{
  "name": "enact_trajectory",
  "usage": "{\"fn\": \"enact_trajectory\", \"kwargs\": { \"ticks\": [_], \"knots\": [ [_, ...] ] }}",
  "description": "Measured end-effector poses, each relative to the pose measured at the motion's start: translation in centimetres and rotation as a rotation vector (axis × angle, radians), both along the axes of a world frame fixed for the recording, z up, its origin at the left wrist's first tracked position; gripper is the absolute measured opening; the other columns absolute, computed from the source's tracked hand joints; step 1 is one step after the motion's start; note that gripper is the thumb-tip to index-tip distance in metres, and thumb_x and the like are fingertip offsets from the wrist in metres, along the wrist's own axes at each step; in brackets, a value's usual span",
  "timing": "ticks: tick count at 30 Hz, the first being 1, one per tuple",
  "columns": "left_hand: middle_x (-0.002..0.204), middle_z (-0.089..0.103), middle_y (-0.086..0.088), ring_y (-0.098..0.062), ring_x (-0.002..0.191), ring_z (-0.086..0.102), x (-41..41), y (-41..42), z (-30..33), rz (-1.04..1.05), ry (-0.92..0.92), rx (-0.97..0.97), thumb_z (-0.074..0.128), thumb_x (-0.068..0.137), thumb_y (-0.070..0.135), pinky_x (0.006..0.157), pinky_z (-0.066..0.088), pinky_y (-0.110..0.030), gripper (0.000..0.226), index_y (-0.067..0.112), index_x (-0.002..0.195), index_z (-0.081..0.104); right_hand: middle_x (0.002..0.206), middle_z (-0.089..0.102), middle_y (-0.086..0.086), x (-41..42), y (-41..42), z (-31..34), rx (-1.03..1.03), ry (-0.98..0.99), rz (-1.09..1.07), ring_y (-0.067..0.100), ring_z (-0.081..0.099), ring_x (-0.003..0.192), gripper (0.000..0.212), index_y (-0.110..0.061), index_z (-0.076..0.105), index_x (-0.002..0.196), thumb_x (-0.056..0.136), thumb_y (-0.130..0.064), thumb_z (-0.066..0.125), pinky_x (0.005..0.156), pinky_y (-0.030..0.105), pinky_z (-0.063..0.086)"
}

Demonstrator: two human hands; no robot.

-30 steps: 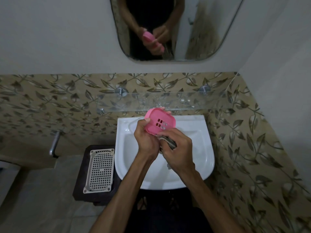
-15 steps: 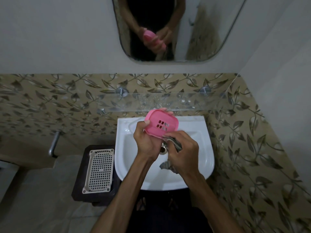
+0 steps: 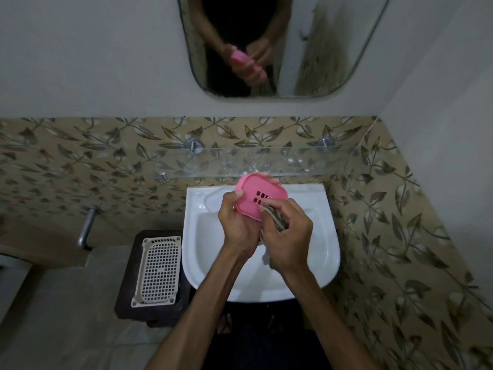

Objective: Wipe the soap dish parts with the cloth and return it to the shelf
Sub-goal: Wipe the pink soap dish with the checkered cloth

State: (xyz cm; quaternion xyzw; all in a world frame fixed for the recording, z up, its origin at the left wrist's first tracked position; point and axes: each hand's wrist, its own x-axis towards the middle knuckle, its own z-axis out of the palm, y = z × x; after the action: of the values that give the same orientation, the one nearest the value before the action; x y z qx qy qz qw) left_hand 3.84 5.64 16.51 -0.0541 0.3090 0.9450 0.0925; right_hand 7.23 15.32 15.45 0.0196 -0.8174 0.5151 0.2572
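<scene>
white sink, pink slotted soap dish, cloth

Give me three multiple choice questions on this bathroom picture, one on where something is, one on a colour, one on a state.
1. Where is the beige plastic grid tray?
A. in the basin
B. on the dark stand left of the white ceramic basin
C. on the shelf

2. What colour is the slotted plastic soap dish part?
A. pink
B. blue
C. white

3. The clear glass wall shelf is:
A. bare
B. holding bottles
C. broken

Answers: B, it lies beside the basin; A, it shows pink in the left hand; A, nothing rests on it.
</scene>
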Motion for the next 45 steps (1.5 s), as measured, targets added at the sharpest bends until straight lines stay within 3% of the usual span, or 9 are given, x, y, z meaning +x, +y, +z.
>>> {"fn": "enact_trajectory", "kwargs": {
  "ticks": [5,9,13,19,22,29,34,39,45],
  "knots": [
    [0.127,0.064,-0.028,-0.036,0.115,0.062,0.3,0.3,-0.4,0.000,-0.029,-0.032,0.050,0.087,0.034,0.101,0.048,-0.044,0.055,0.000,0.126,0.068,0.098,0.079,0.001,-1.2,0.6,0.5,-0.236,-0.136,-0.203,0.014,0.077,0.089,0.009,-0.011,0.080,0.105,0.096,-0.012,0.078,0.075,0.043,0.066],
    [0.124,0.069,-0.025,-0.031,0.111,0.069,0.9,1.0,-1.0,-0.035,-0.100,-0.067,0.045,0.094,0.036,0.099,0.056,-0.034,0.059,-0.005,0.133,0.061,0.103,0.079,-0.001,-1.1,-1.9,2.0,-0.046,0.043,-0.044,0.010,0.074,0.101,0.020,-0.011,0.081,0.104,0.088,0.000,0.075,0.092,0.030,0.061],
    [0.104,0.077,-0.014,-0.024,0.093,0.075,1.1,0.8,-1.6,-0.007,-0.129,-0.132,0.056,0.095,0.037,0.079,0.061,-0.031,0.042,0.005,0.111,0.078,0.101,0.078,-0.002,-2.4,-0.5,2.0,-0.089,-0.062,-0.141,0.006,0.072,0.097,0.016,-0.012,0.081,0.106,0.093,-0.003,0.075,0.089,0.031,0.062],
    [0.120,0.072,-0.020,-0.032,0.115,0.069,1.0,0.8,-1.2,0.012,-0.120,-0.159,0.060,0.096,0.051,0.102,0.055,-0.043,0.057,0.006,0.128,0.072,0.095,0.077,-0.019,-2.5,-2.7,3.2,-0.276,-0.134,-0.120,0.000,0.075,0.093,0.016,-0.027,0.079,0.103,0.094,-0.013,0.077,0.081,0.016,0.060],
    [0.112,0.076,-0.014,-0.027,0.108,0.073,0.8,0.3,-1.0,0.001,-0.097,-0.148,0.059,0.097,0.050,0.091,0.060,-0.035,0.049,0.011,0.121,0.076,0.090,0.078,-0.017,-3.1,-2.6,3.7,-0.351,-0.188,-0.119,0.000,0.075,0.090,0.014,-0.025,0.080,0.098,0.094,-0.013,0.077,0.079,0.017,0.061],
    [0.113,0.070,-0.019,-0.029,0.104,0.069,0.1,-0.9,-1.1,-0.079,-0.122,-0.182,0.053,0.096,0.068,0.096,0.056,-0.039,0.076,0.007,0.140,0.064,0.091,0.077,-0.018,-0.4,-2.0,2.0,-0.074,-0.072,0.154,0.004,0.074,0.088,0.022,-0.025,0.079,0.094,0.089,-0.003,0.077,0.082,0.021,0.059],
    [0.099,0.072,-0.016,-0.027,0.091,0.068,-0.3,-1.0,-1.8,-0.082,-0.301,-0.198,0.055,0.089,0.077,0.094,0.049,-0.043,0.082,0.006,0.124,0.073,0.100,0.080,0.005,0.4,2.2,-0.2,0.211,-0.019,0.267,0.017,0.075,0.090,0.025,-0.007,0.082,0.103,0.083,0.007,0.078,0.076,0.033,0.064],
    [0.082,0.074,-0.005,-0.019,0.076,0.073,-1.2,-0.1,-1.2,-0.100,-0.381,-0.240,0.063,0.089,0.068,0.070,0.058,-0.032,0.065,0.008,0.114,0.068,0.097,0.079,0.002,0.6,1.3,0.8,0.054,0.027,0.116,0.012,0.075,0.092,0.020,-0.009,0.082,0.101,0.086,0.003,0.076,0.078,0.032,0.062],
    [0.058,0.069,-0.002,-0.016,0.057,0.072,-1.0,0.6,-1.5,-0.166,-0.351,-0.335,0.059,0.088,0.074,0.053,0.056,-0.024,0.067,0.018,0.058,0.079,0.098,0.079,0.007,0.7,0.2,1.1,0.071,0.074,0.078,0.016,0.075,0.093,0.020,-0.003,0.081,0.102,0.086,0.008,0.079,0.083,0.029,0.061]
  ]
}}
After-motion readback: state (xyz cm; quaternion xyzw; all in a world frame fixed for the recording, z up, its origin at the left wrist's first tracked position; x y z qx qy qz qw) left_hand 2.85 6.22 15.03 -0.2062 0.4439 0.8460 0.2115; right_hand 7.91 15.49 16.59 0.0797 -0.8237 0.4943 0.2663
